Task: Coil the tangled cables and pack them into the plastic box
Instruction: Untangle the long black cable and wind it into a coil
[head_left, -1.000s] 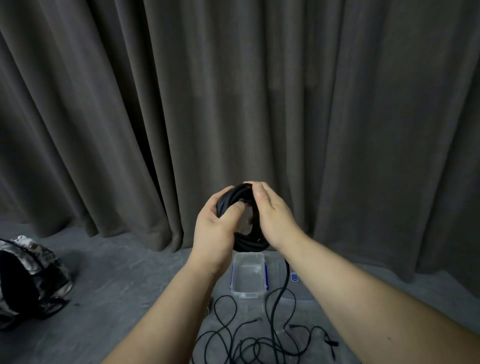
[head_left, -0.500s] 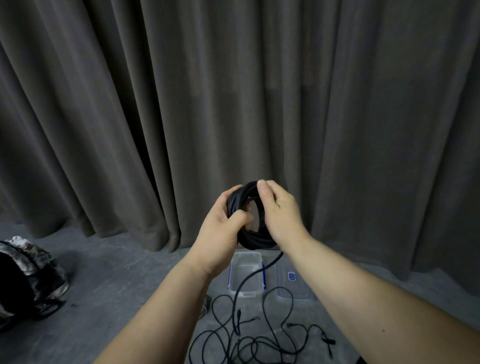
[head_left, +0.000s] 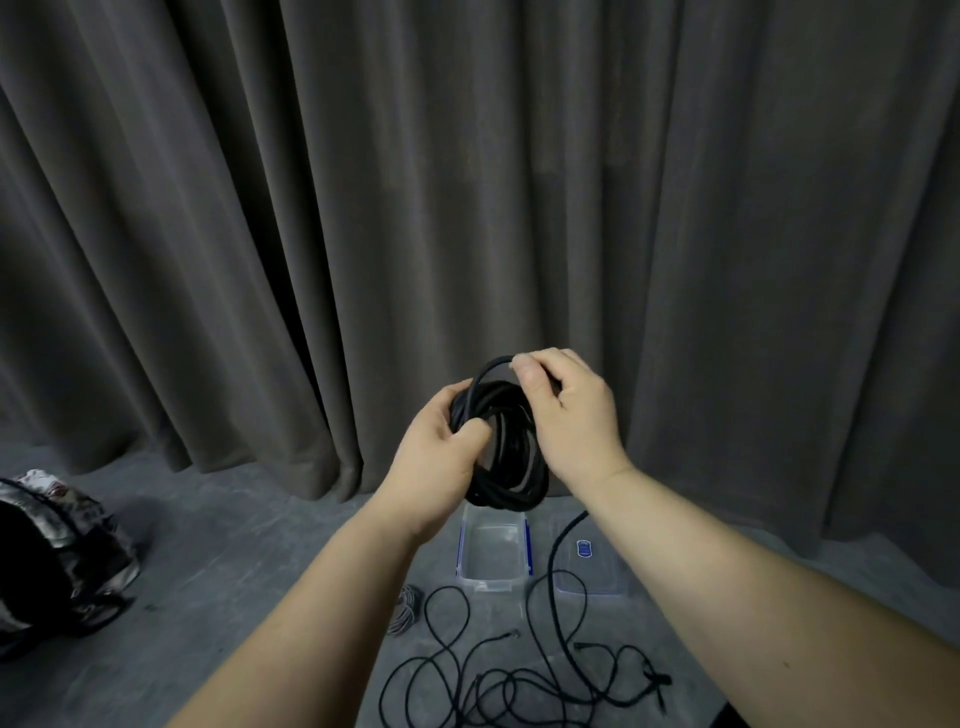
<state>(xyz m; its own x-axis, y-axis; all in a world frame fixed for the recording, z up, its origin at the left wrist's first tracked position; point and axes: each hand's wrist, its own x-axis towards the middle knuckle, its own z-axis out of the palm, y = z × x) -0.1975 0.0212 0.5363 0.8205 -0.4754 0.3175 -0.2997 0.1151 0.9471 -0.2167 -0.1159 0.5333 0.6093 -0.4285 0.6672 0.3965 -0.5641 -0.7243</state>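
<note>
Winding: left hand (head_left: 441, 447) grips the black coil (head_left: 506, 452) mid-air above the plastic box (head_left: 493, 558).
Right hand (head_left: 571, 415): pinching the newest loop on top.
Handling: probably limp, springy; clamp all turns together.

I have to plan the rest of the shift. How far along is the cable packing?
Done: most of one thick cable is coiled. In hand: left hand grips it, right hand lays another loop. Left: its tail, the tangled cables on the floor; the plastic box holds nothing.
</note>
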